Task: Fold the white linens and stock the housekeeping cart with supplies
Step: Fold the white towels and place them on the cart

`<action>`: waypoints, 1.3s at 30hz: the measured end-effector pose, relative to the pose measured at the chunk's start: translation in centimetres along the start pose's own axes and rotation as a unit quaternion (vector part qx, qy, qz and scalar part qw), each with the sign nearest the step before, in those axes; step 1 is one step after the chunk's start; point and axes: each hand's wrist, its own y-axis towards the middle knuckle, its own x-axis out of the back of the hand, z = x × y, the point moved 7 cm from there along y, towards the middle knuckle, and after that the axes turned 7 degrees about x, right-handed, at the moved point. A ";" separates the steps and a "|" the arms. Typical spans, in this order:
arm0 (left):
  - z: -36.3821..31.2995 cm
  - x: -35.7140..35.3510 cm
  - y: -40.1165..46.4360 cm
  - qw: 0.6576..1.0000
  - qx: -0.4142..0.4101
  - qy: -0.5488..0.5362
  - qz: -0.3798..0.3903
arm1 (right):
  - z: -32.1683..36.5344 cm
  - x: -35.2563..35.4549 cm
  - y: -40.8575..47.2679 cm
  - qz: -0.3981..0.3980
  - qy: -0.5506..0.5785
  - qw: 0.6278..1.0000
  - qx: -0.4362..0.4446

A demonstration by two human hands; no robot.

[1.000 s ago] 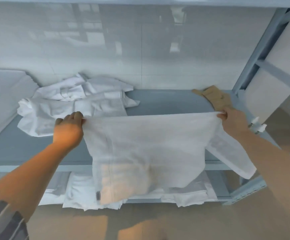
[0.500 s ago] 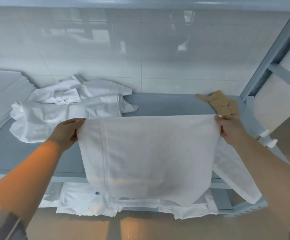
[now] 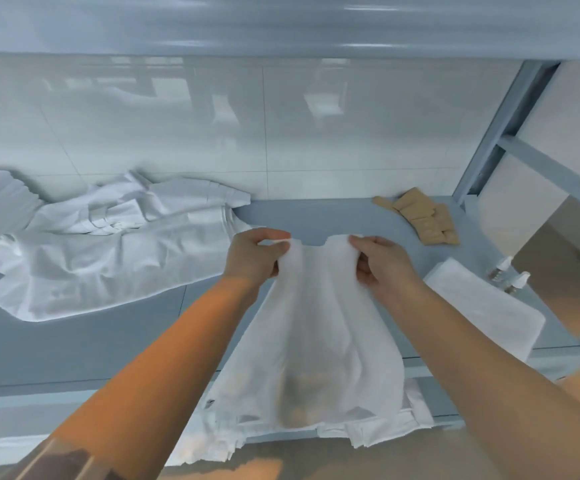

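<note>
Fingers [image 3: 274, 249] pinch white linen [image 3: 312, 334] between crumpled sheets [image 3: 108, 258] and folded towel [image 3: 482, 306]

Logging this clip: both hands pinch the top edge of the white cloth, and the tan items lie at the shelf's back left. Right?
Not quite. The head view shows the tan items at the shelf's back right. Left hand and right hand do pinch the white cloth's top edge.

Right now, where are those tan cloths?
In the head view, the tan cloths lie far right on the grey shelf, against the tiled wall.
</note>
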 end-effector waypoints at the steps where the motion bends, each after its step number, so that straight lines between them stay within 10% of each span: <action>1: -0.3 -0.8 -0.4 1.000 -0.006 0.008 0.004 | 0.2 -1.0 -0.9 0.008 -0.005 1.000 0.012; 20: -2.0 2.2 -3.5 0.985 -0.070 0.144 0.065 | 2.7 -7.0 -7.4 0.205 -0.164 0.952 0.158; 26: -6.0 4.3 -6.2 0.911 -0.177 0.317 0.195 | 2.7 -7.6 -4.4 0.336 -0.555 0.723 0.237; 29: -8.0 5.7 -7.9 0.881 -0.215 0.353 0.229 | 1.2 -7.7 -3.6 0.347 -0.609 0.679 0.220; 39: -9.8 14.2 -10.8 0.826 -0.260 0.470 0.170 | 3.6 -6.5 -6.3 0.318 -0.515 0.720 0.340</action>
